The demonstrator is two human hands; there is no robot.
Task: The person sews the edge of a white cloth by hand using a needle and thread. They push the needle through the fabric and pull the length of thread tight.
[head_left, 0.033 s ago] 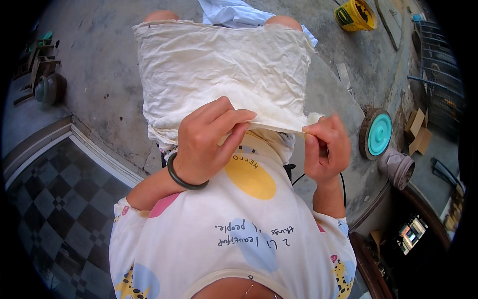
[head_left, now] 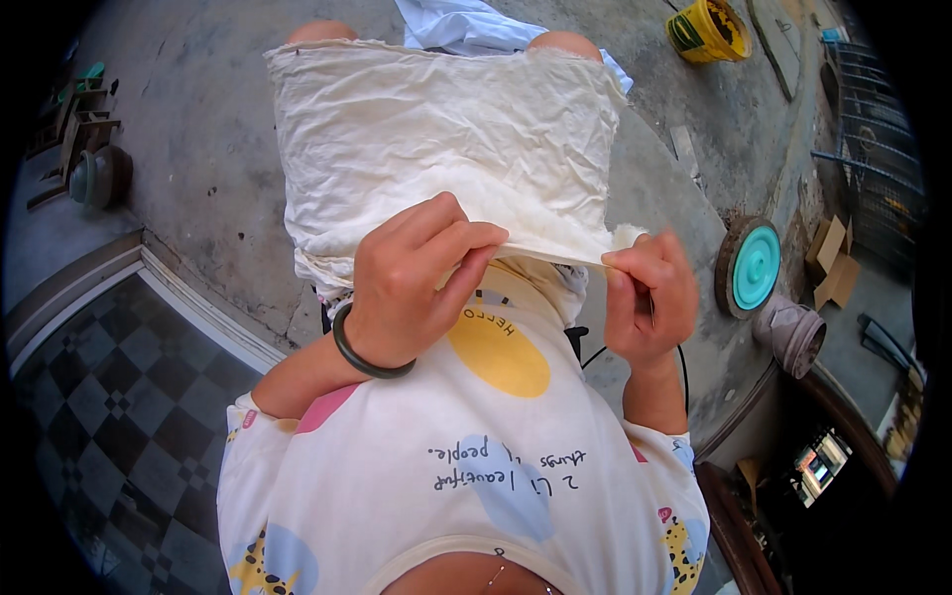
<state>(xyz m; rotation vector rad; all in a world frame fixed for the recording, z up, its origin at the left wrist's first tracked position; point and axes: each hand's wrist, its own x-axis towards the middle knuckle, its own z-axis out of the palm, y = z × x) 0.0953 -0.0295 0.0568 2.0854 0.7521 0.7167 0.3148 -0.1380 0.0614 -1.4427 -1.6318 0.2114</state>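
Observation:
A wrinkled off-white cloth (head_left: 446, 129) lies spread over my lap and thighs, its far edge reaching my knees. Its near edge is folded and drawn taut between my two hands. My left hand (head_left: 416, 268), with a dark bangle at the wrist, pinches this fold near the middle between thumb and fingers. Farther right, my right hand (head_left: 650, 293) grips the end of the same fold between thumb and curled index finger. A small frayed tuft of the cloth sticks up beside the right fingertips. Whether anything small sits in either pinch is hidden.
A white-blue cloth (head_left: 466, 25) lies beyond my knees. At the far right stands a yellow bucket (head_left: 709, 32). On the right are a round turquoise lid (head_left: 756, 268), a greyish bucket (head_left: 790, 335) on its side and a cardboard box (head_left: 833, 263). A dark pot (head_left: 101, 177) stands left.

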